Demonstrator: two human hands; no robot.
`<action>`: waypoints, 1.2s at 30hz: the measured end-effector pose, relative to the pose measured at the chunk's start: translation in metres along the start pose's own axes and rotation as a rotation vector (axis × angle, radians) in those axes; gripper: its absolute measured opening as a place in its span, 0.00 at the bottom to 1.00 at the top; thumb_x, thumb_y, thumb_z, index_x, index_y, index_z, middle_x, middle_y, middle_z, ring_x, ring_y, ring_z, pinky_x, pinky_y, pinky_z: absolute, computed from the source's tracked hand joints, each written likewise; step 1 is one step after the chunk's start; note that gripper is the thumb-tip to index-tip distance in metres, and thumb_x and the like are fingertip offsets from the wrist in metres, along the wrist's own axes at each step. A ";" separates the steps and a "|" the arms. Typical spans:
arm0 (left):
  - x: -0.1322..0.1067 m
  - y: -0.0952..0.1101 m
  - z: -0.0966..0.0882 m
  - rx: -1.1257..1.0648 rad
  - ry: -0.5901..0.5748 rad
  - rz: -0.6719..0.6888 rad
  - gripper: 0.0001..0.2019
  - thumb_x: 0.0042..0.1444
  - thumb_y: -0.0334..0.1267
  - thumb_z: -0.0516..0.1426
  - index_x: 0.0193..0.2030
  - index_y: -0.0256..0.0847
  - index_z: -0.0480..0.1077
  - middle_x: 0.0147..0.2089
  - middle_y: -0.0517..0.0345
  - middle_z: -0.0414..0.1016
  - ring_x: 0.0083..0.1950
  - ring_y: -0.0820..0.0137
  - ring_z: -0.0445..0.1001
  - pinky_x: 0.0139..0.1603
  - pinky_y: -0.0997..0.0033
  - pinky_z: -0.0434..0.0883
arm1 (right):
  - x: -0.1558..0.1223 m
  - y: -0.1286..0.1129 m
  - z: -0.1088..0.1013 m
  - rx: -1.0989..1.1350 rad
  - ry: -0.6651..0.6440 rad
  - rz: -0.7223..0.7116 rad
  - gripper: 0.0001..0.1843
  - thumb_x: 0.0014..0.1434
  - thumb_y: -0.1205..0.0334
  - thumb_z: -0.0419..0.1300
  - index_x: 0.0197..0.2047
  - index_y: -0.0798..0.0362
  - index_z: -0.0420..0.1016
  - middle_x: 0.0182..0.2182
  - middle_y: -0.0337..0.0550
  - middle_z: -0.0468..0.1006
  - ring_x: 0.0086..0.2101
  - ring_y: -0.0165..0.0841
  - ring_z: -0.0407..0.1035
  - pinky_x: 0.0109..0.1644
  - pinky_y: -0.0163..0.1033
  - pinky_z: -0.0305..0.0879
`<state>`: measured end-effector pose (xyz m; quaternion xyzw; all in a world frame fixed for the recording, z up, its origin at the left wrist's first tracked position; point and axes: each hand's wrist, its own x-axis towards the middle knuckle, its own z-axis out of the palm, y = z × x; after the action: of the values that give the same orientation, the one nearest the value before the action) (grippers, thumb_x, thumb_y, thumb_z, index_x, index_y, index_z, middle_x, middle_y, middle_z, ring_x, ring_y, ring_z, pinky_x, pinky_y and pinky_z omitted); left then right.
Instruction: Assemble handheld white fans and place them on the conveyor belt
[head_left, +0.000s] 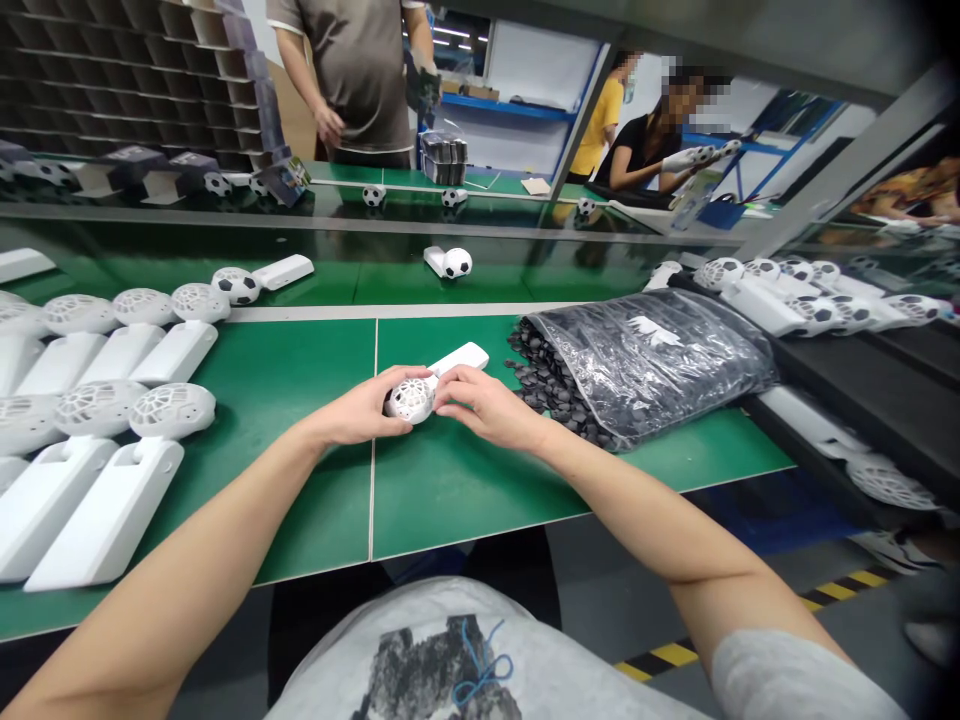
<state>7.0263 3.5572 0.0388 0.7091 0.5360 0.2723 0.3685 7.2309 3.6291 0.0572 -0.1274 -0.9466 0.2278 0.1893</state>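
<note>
Head view: white toy (412,400) with holey ball head is left of shiny bag (660,350), over green surface (450,490). Left hand (356,412): grip curled around ball head. Right hand (491,408): grip narrow, fingertips by ball head; cannot tell if holding anything. Small black bits (536,368) spill from bag's left end. More white toys (94,405) far left of bag.

Pale gray shirt (585,670), soft and wrinkly. Big black-gray patch (405,675) on front, rough edges, like smudgy paint. Thin blue bow (486,668) over right part of patch, loops and loose ends. Short sleeve (795,665) at right, same gray, ending above elbow. Forearms (225,530) bare.
</note>
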 end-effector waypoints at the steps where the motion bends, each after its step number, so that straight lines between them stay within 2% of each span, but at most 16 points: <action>1: -0.001 0.001 0.002 0.055 0.029 0.018 0.33 0.44 0.39 0.59 0.59 0.45 0.56 0.57 0.53 0.61 0.55 0.61 0.64 0.54 0.61 0.63 | 0.000 -0.001 0.001 0.010 -0.009 0.028 0.05 0.59 0.68 0.54 0.35 0.54 0.71 0.36 0.44 0.72 0.39 0.32 0.66 0.45 0.37 0.63; 4: -0.001 0.005 0.013 0.154 0.148 0.018 0.33 0.41 0.45 0.63 0.55 0.44 0.60 0.53 0.52 0.61 0.55 0.59 0.62 0.57 0.59 0.60 | -0.003 -0.001 0.003 0.030 0.016 0.092 0.06 0.59 0.69 0.53 0.36 0.54 0.71 0.34 0.42 0.74 0.37 0.31 0.67 0.43 0.37 0.63; 8: 0.002 0.007 0.026 0.149 0.269 -0.091 0.36 0.35 0.50 0.65 0.53 0.41 0.61 0.49 0.52 0.59 0.51 0.59 0.64 0.54 0.58 0.63 | -0.008 -0.003 0.008 0.061 0.054 0.015 0.07 0.59 0.68 0.54 0.37 0.53 0.73 0.37 0.43 0.73 0.39 0.30 0.67 0.44 0.35 0.63; 13: 0.002 0.007 0.027 0.076 0.254 -0.111 0.38 0.34 0.50 0.65 0.54 0.42 0.60 0.49 0.53 0.57 0.53 0.59 0.62 0.56 0.57 0.62 | -0.006 -0.007 0.013 -0.031 -0.001 0.040 0.08 0.59 0.67 0.55 0.38 0.51 0.75 0.38 0.43 0.73 0.39 0.32 0.67 0.43 0.38 0.61; 16: 0.001 0.009 0.024 0.034 0.237 -0.100 0.35 0.36 0.49 0.65 0.53 0.43 0.62 0.47 0.54 0.58 0.51 0.60 0.63 0.54 0.58 0.63 | -0.002 -0.008 0.014 -0.034 0.002 0.061 0.06 0.58 0.68 0.56 0.37 0.51 0.74 0.37 0.41 0.74 0.39 0.32 0.67 0.44 0.39 0.58; 19: 0.002 0.010 0.022 -0.003 0.251 -0.106 0.31 0.38 0.45 0.63 0.51 0.43 0.64 0.45 0.55 0.59 0.47 0.62 0.66 0.50 0.59 0.66 | 0.000 -0.005 0.016 0.107 0.079 0.132 0.01 0.56 0.67 0.58 0.34 0.54 0.70 0.33 0.40 0.73 0.36 0.30 0.67 0.43 0.37 0.60; 21: 0.003 0.010 0.022 -0.011 0.269 -0.105 0.29 0.38 0.43 0.63 0.50 0.42 0.64 0.43 0.56 0.59 0.45 0.63 0.66 0.49 0.59 0.66 | 0.000 -0.002 0.019 0.208 0.147 0.198 0.07 0.52 0.65 0.61 0.35 0.54 0.68 0.34 0.40 0.71 0.35 0.30 0.66 0.42 0.36 0.62; 23: 0.002 0.010 0.023 -0.014 0.294 -0.094 0.28 0.37 0.40 0.63 0.48 0.41 0.65 0.42 0.57 0.59 0.45 0.63 0.66 0.49 0.58 0.66 | 0.000 0.001 0.024 0.293 0.186 0.267 0.15 0.48 0.64 0.64 0.39 0.53 0.66 0.39 0.41 0.68 0.39 0.31 0.66 0.41 0.36 0.64; 25: 0.001 0.010 0.025 -0.031 0.315 -0.092 0.28 0.35 0.38 0.64 0.47 0.41 0.66 0.41 0.58 0.60 0.45 0.63 0.66 0.50 0.58 0.65 | 0.002 0.004 0.029 0.389 0.171 0.330 0.19 0.47 0.64 0.64 0.43 0.53 0.64 0.42 0.43 0.67 0.41 0.33 0.65 0.38 0.36 0.66; 28: 0.002 0.010 0.030 -0.061 0.365 -0.107 0.28 0.34 0.35 0.65 0.46 0.42 0.66 0.41 0.58 0.60 0.44 0.64 0.66 0.49 0.60 0.66 | 0.006 0.004 0.030 0.485 0.132 0.383 0.17 0.50 0.64 0.60 0.44 0.52 0.63 0.42 0.44 0.68 0.41 0.34 0.66 0.35 0.36 0.67; 32: 0.024 0.008 0.026 -0.017 0.392 -0.149 0.29 0.32 0.35 0.66 0.47 0.42 0.67 0.41 0.58 0.61 0.43 0.65 0.68 0.46 0.64 0.68 | -0.006 -0.015 0.005 0.364 0.226 0.372 0.18 0.50 0.62 0.61 0.45 0.48 0.64 0.50 0.47 0.64 0.48 0.38 0.62 0.45 0.43 0.65; 34: 0.049 0.006 0.014 0.024 0.414 -0.183 0.30 0.32 0.37 0.66 0.48 0.41 0.67 0.42 0.57 0.62 0.42 0.66 0.69 0.47 0.65 0.68 | -0.030 -0.029 -0.010 0.352 0.245 0.331 0.19 0.50 0.60 0.62 0.46 0.45 0.65 0.52 0.46 0.63 0.49 0.38 0.61 0.47 0.43 0.63; 36: 0.083 0.001 -0.003 0.069 0.465 -0.192 0.30 0.37 0.39 0.64 0.51 0.39 0.65 0.45 0.54 0.61 0.45 0.65 0.69 0.50 0.65 0.67 | -0.064 -0.042 -0.016 0.432 0.156 0.307 0.15 0.50 0.57 0.62 0.43 0.42 0.68 0.48 0.45 0.67 0.45 0.37 0.65 0.44 0.40 0.65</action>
<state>7.0474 3.6374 0.0411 0.5853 0.6802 0.3736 0.2350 7.2882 3.5779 0.0712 -0.2434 -0.8281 0.4401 0.2476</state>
